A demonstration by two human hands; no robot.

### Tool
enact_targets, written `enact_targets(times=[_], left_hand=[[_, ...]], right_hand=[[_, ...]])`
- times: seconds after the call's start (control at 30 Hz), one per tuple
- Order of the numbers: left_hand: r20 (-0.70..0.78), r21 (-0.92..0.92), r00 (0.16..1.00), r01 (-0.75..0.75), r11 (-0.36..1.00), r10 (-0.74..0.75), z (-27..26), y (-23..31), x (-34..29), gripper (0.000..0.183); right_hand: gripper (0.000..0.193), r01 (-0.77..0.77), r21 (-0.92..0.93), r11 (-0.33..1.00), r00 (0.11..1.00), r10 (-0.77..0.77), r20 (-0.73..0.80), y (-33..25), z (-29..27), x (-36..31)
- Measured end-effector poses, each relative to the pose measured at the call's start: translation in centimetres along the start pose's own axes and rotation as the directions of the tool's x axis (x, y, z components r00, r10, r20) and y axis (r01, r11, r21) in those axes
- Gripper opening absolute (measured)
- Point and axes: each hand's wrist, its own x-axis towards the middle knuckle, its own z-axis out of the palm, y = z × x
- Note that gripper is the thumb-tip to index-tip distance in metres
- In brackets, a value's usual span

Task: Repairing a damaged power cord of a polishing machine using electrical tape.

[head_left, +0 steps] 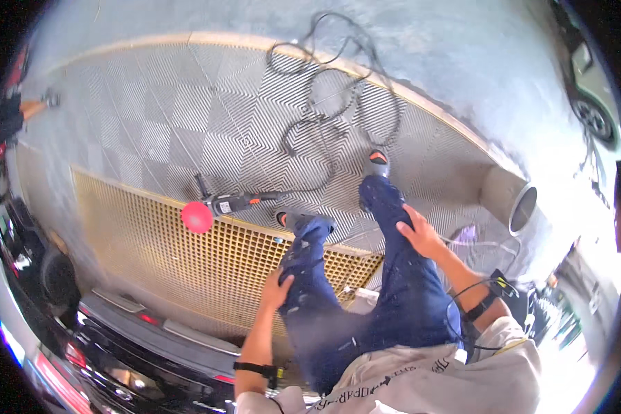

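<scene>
My left hand (276, 290) rests on the side of my left leg near the knee, holding nothing, its fingers laid against the blue trousers (310, 290). Over on the right leg, my right hand (422, 236) lies with its fingers stretched out and slightly apart. Nothing is in it. Beyond my left foot, a corded polisher (231, 203) with a round pink-red pad (197, 217) lies on the floor by the yellow-edged grating. Both my hands are well apart from it.
The polisher's dark cable (331, 69) loops across the ribbed floor tiles. A grey cylindrical bin (510, 200) lies at the right, near a purple cloth-like item (466, 234). Black car (138, 359) at lower left; yellow grating (138, 214) before it. Another person (21, 117) is at far left.
</scene>
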Motion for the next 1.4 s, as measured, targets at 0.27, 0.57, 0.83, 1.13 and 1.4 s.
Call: enact_targets(times=[0.27, 0.57, 0.83, 1.13, 1.4], left_hand=[[0.312, 0.177, 0.874, -0.439, 0.881, 0.373, 1.8, 10.2, -18.6, 0.049], [0.373, 0.764, 0.902, -0.432, 0.479, 0.219, -8.9, 23.2, -9.3, 0.035], [0.180, 0.538, 0.704, -0.655, 0.531, 0.687, -9.2, 45.5, -14.6, 0.017], [0.666, 0.728, 0.688, -0.683, -0.054, 0.288, 26.5, 47.4, -23.1, 0.032], [0.947, 0.246, 0.241, -0.969, 0.003, 0.211, 61.2, 60.2, -41.5, 0.035]], right_hand=[[0.065, -0.291, -0.006, 0.957, 0.948, 0.289, 0.130, -1.0, 0.1, -25.6], [0.058, -0.235, 0.594, 0.769, 0.867, 0.443, -0.231, -1.5, 9.4, -43.0], [0.055, 0.002, 0.898, 0.440, 0.539, 0.756, -0.372, 7.5, 15.0, -49.0], [0.035, 0.281, 0.938, 0.205, 0.248, 0.928, -0.277, 24.8, 15.7, -56.8], [0.039, 0.193, 0.957, 0.215, 0.181, 0.951, -0.250, 42.2, 4.1, -66.3]])
